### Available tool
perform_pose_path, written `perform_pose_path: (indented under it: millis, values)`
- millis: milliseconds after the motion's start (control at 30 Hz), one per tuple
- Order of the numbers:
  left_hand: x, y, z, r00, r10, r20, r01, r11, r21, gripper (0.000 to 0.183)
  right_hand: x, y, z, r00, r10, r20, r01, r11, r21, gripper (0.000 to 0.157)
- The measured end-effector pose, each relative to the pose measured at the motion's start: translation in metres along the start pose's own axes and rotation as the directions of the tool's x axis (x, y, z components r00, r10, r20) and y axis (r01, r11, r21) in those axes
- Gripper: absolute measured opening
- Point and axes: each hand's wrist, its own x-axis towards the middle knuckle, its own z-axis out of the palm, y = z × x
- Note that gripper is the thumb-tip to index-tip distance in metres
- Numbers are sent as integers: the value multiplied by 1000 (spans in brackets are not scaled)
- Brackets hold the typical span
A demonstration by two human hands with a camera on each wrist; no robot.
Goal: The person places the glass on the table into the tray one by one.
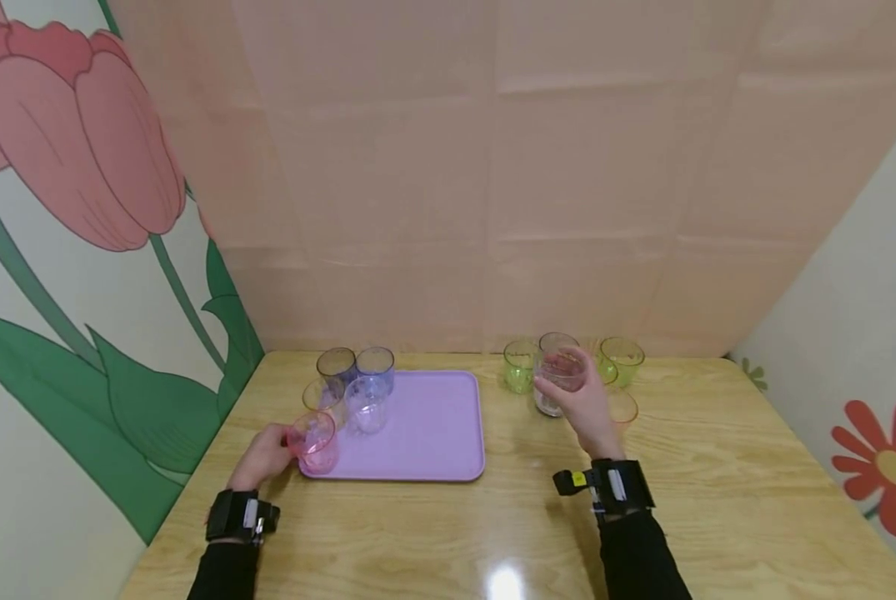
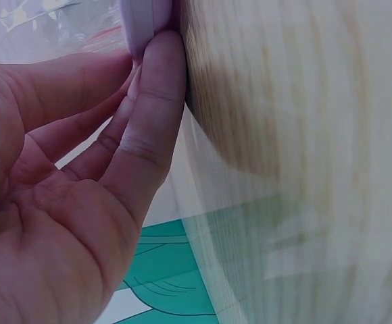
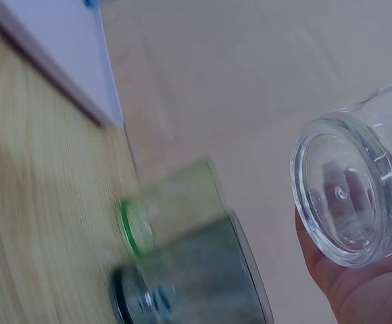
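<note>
My left hand (image 1: 263, 454) pinches the edge of a lavender tray (image 1: 432, 425) at its near left corner, thumb and fingertips meeting at the rim (image 2: 138, 30) in the left wrist view. Just beside those fingers a pink glass (image 1: 316, 446) stands on the tray. My right hand (image 1: 588, 408) holds a clear glass (image 3: 345, 189) off the table, its thick round base facing the right wrist camera. Below and behind that glass are a grey glass (image 3: 196, 277) and a green glass (image 3: 172, 206), both upright on the table.
Also on the tray are a dark grey glass (image 1: 336, 364), a blue glass (image 1: 376, 362), a yellowish glass (image 1: 322, 396) and a clear glass (image 1: 367, 408). Right of the right hand stand a yellow-green glass (image 1: 624, 358) and an orange glass (image 1: 624, 407). A pinkish covering (image 1: 485, 208) rises behind the table.
</note>
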Motion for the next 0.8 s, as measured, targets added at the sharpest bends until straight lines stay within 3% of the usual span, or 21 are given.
perform_pose_path:
  millis: [300, 800]
  values:
    - [-1, 2, -1, 1000, 4, 2, -4, 1000, 10, 7, -1, 7, 26, 998, 31, 62, -30, 1000, -7, 70]
    - [1, -2, 1, 1000, -7, 3, 7, 1000, 0, 8, -11, 21, 86, 988, 95, 122, -94, 996, -12, 80]
